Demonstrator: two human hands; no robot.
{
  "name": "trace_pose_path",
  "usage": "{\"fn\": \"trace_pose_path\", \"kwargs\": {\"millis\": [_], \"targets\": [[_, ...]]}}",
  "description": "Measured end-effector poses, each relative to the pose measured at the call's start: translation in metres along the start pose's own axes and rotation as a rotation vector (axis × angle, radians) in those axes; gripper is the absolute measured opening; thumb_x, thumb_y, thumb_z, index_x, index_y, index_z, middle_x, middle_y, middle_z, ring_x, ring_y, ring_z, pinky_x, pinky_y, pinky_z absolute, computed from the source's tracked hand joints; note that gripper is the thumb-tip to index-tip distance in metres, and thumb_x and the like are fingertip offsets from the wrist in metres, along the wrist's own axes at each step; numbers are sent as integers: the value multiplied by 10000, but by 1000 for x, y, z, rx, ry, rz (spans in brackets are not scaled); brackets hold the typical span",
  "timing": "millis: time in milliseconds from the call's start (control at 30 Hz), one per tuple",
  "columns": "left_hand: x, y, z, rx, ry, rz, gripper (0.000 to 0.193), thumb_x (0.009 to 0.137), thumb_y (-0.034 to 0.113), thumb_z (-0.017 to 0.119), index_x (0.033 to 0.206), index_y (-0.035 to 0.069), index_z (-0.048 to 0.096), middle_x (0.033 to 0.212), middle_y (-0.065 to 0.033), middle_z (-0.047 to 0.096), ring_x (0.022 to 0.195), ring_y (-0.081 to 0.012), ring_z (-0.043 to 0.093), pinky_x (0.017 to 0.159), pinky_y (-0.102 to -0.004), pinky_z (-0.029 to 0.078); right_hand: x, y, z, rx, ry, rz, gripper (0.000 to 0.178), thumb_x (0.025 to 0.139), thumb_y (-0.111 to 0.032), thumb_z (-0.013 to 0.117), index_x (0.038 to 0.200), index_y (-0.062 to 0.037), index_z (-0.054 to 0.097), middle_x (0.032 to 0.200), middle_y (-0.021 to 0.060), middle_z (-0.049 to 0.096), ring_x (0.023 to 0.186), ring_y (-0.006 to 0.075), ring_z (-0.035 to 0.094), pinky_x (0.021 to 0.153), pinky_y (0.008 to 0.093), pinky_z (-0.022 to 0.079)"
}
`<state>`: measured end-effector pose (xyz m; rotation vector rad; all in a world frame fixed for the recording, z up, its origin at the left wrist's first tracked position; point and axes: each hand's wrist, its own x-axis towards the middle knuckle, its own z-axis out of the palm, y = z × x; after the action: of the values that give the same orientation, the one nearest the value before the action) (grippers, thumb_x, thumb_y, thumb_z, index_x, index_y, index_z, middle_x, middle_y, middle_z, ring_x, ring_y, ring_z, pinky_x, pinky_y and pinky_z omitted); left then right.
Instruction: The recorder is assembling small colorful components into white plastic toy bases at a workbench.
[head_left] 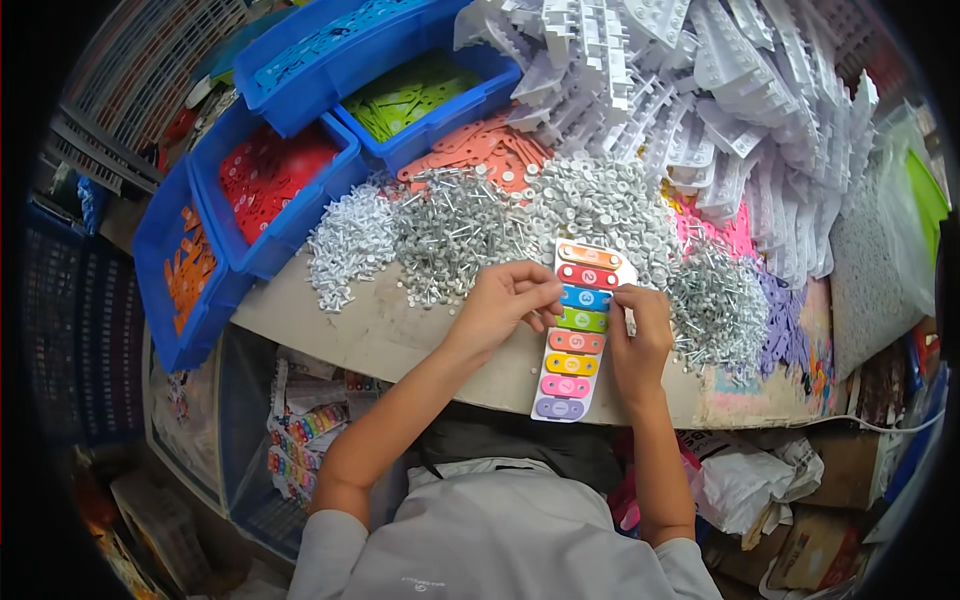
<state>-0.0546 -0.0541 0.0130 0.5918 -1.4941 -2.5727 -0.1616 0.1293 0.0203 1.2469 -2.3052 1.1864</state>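
Observation:
A toy xylophone (575, 342) with a white base and a column of coloured bars lies on the worktable in front of me, slightly tilted. My left hand (512, 305) is at its left edge, fingertips pinched together beside the blue bar (586, 298). What that pinch holds, if anything, is too small to make out. At the same bar's right end, my right hand (641, 325) has thumb and fingers curled closed; anything between them is hidden. Just beyond the hands lie piles of metal pins (460, 225) and pale round caps (590, 205).
White plastic bases (700, 90) are heaped at the back right. Blue bins (350, 165) at the left hold red, green, blue and orange bars. White small parts (348, 240), more pins (715, 300) and purple bars (783, 325) lie on the table (430, 345). Finished-looking xylophones (300, 440) sit below left.

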Motion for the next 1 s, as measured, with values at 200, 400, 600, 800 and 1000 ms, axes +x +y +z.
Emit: {"fn": "trace_pose_path", "kwargs": {"millis": [200, 400, 600, 800, 1000], "targets": [[16, -13, -3, 52, -30, 3, 153, 948, 121, 694, 1013, -17, 683, 779, -49, 698, 623, -84, 645, 533, -185, 495, 0, 4, 2, -12, -31, -36, 173, 802, 91, 699, 924, -8, 624, 940, 122, 673, 869, 280, 616, 771, 369, 488], [19, -5, 2, 414, 47, -19, 286, 930, 241, 740, 987, 14, 575, 664, -18, 615, 503, -60, 517, 422, -207, 360, 3, -1, -7, 116, -118, 421, 166, 878, -78, 734, 850, -30, 578, 750, 31, 604, 696, 112, 530, 602, 276, 404], [31, 4, -6, 497, -114, -230, 406, 929, 384, 730, 960, 21, 551, 604, 9, 532, 472, -49, 446, 409, -216, 310, 9, 23, -12, 330, -317, 844, 358, 896, -189, 775, 1061, -40, 495, 632, 18, 592, 453, 48, 465, 399, 220, 299], [38, -2, -7, 275, -161, -335, 341, 934, 329, 725, 850, 52, 545, 607, 16, 512, 474, -44, 416, 407, -216, 297, 22, 15, -13, 469, -375, 867, 595, 913, -212, 748, 1372, -68, 399, 632, 3, 581, 436, 77, 484, 384, 228, 326], [44, -20, -3, 445, -65, -166, 333, 834, 282, 751, 800, 13, 558, 718, -81, 599, 620, -164, 566, 515, -330, 447, 16, 32, -7, 459, -457, 781, 618, 949, -236, 699, 1453, -97, 370, 643, -32, 546, 462, 35, 446, 402, 212, 295]]}}
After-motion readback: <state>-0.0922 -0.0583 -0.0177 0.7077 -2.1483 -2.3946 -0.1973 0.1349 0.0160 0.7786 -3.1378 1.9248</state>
